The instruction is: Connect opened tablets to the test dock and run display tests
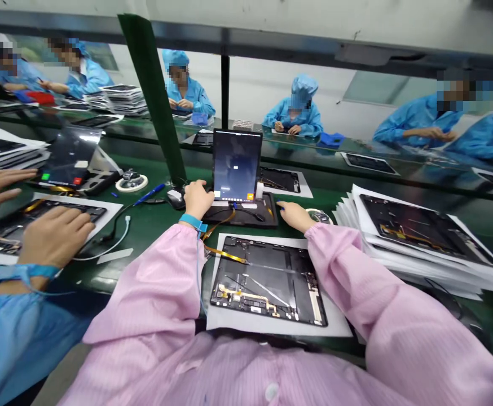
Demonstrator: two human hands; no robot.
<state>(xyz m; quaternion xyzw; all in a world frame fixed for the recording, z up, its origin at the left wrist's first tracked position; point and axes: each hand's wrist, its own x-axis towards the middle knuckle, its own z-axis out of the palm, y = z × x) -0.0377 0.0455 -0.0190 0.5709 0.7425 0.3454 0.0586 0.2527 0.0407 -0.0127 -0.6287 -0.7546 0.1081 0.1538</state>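
Observation:
An upright tablet screen (236,164) stands on a black fixture tray (267,217) in front of me. My left hand (197,199), with a blue wrist strap, rests with curled fingers against the screen's lower left corner. My right hand (294,216) lies at the tray's right edge, fingers bent, a small blue thing at the fingertips. Between my pink sleeves an opened tablet back housing (269,279) lies on white paper, with an orange flex cable (225,252) leading toward the tray.
A stack of housings on paper sheets (419,231) sits at the right. A co-worker's hands (54,235) in blue sleeves work on another housing at the left, near a tilted screen (69,158). A blue pen (149,194), white cable (117,239) and tape rolls lie on the green bench.

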